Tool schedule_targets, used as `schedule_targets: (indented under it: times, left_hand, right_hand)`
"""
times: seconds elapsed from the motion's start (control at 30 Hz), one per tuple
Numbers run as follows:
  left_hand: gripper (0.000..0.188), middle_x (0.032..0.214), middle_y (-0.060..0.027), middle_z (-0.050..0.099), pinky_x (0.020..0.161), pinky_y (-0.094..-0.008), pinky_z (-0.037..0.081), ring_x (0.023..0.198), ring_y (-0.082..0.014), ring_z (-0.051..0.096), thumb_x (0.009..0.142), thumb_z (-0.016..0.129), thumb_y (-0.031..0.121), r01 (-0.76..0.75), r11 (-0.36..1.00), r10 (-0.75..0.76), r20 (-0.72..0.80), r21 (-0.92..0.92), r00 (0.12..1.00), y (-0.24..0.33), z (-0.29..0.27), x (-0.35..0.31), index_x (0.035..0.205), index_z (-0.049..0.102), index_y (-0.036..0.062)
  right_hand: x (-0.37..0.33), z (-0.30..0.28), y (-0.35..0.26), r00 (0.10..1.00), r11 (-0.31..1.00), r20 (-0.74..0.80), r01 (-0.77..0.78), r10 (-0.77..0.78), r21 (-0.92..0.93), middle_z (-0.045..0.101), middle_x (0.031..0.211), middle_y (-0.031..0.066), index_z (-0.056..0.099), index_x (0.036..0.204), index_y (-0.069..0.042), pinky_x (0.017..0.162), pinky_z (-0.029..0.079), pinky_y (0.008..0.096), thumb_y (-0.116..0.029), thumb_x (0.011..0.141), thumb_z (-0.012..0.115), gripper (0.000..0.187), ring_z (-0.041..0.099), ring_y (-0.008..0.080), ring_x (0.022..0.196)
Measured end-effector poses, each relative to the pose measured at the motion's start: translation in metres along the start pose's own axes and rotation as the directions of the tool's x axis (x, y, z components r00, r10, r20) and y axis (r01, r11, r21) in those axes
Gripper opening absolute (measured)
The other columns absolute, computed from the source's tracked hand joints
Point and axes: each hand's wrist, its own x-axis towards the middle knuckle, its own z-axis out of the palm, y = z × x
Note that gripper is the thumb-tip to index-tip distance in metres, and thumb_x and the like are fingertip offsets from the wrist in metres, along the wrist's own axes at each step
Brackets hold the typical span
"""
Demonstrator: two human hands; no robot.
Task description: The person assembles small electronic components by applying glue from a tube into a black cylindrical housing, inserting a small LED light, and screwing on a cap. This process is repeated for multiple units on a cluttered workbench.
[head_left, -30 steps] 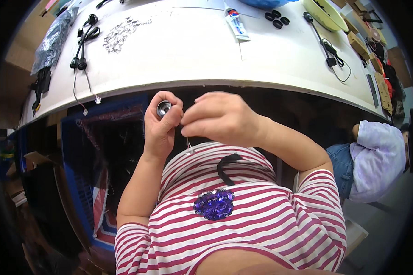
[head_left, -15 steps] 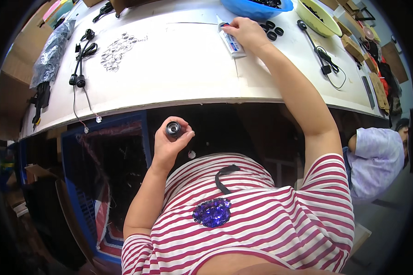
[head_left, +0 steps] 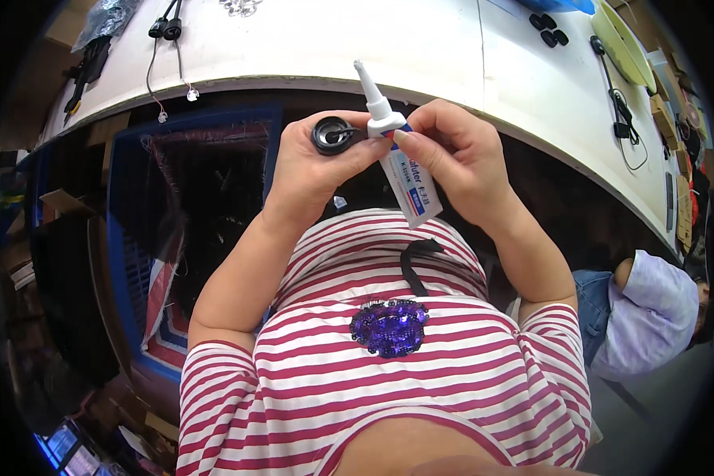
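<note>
My left hand point(head_left: 305, 174) is closed around a short black cylindrical housing point(head_left: 320, 143), its hollow round end facing up. A white and blue glue tube point(head_left: 411, 186) with a long white nozzle point(head_left: 368, 86) is held in my right hand point(head_left: 462, 159), thumb and fingers pinching it below the neck. The nozzle points up and away from me, and the tube's flat end hangs down in front of my striped shirt. My left thumb and fingertips meet the tube at its neck. Both hands are just off the near table edge.
On the white table point(head_left: 357, 40) lie several black rings point(head_left: 549, 32), near a blue bowl point(head_left: 563, 5) and a yellow-green bowl point(head_left: 620, 44). Black cables point(head_left: 165, 30) and small clear discs point(head_left: 239, 7) are at the left. A blue crate point(head_left: 119, 230) stands below; a person point(head_left: 646, 317) sits at right.
My right hand has brought the glue tube from the table back toward me, beside my left hand. My left hand has risen with the black housing and now touches the tube's neck.
</note>
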Motion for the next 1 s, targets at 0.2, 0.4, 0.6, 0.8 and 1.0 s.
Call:
schedule_targets:
  times: [0.2,0.4,0.6,0.8,1.0]
  left_hand:
    - [0.025,0.082,-0.0059,0.064,0.068,-0.0206,0.050,0.075,-0.0087,0.060,0.073,0.072,0.007,0.015,0.997,-0.015,-0.001,0.073,1.000,0.005,0.002,-0.014,0.095,0.062,-0.0028]
    - [0.024,0.081,-0.0058,0.064,0.067,-0.0212,0.051,0.074,-0.0089,0.060,0.072,0.072,0.005,0.104,0.994,-0.105,0.019,0.030,0.994,0.002,0.000,-0.016,0.093,0.062,-0.0030]
    - [0.019,0.077,-0.0068,0.064,0.065,-0.0213,0.052,0.072,-0.0103,0.061,0.073,0.070,0.003,0.087,0.996,-0.087,0.035,0.004,0.996,-0.002,0.002,-0.015,0.090,0.063,-0.0031]
    - [0.017,0.076,-0.0069,0.064,0.064,-0.0213,0.052,0.070,-0.0104,0.061,0.073,0.070,0.003,0.065,0.997,-0.067,0.045,0.033,0.997,-0.003,0.002,-0.016,0.087,0.064,-0.0025]
    - [0.015,0.075,-0.0068,0.063,0.064,-0.0213,0.052,0.070,-0.0105,0.062,0.073,0.070,0.002,0.050,0.997,-0.052,0.039,0.055,0.998,-0.005,0.002,-0.016,0.086,0.064,-0.0023]
  right_hand:
    - [-0.007,0.015,0.007,0.966,0.884,-0.037,0.216,-0.254,-0.415,0.054,0.059,0.0085,0.055,0.074,-0.004,0.043,0.043,0.0286,-0.023,0.076,0.067,0.023,0.054,0.0207,0.048]
    - [-0.015,0.021,0.016,0.986,0.947,-0.019,0.153,-0.165,-0.283,0.051,0.057,0.0095,0.051,0.072,-0.003,0.042,0.042,0.0288,-0.021,0.082,0.062,0.023,0.053,0.0219,0.047]
    - [-0.017,0.019,0.018,0.985,0.957,0.003,0.167,-0.171,-0.236,0.048,0.055,0.0091,0.050,0.071,-0.003,0.040,0.039,0.0283,-0.018,0.084,0.060,0.022,0.049,0.0195,0.044]
    - [-0.017,0.019,0.018,0.982,0.959,0.013,0.186,-0.188,-0.216,0.046,0.054,0.0075,0.049,0.067,-0.003,0.039,0.036,0.0268,-0.017,0.084,0.060,0.025,0.045,0.0160,0.042]
    - [-0.016,0.020,0.014,0.982,0.956,0.019,0.186,-0.186,-0.226,0.046,0.052,0.0068,0.049,0.066,-0.003,0.038,0.035,0.0264,-0.018,0.084,0.061,0.026,0.045,0.0145,0.042]
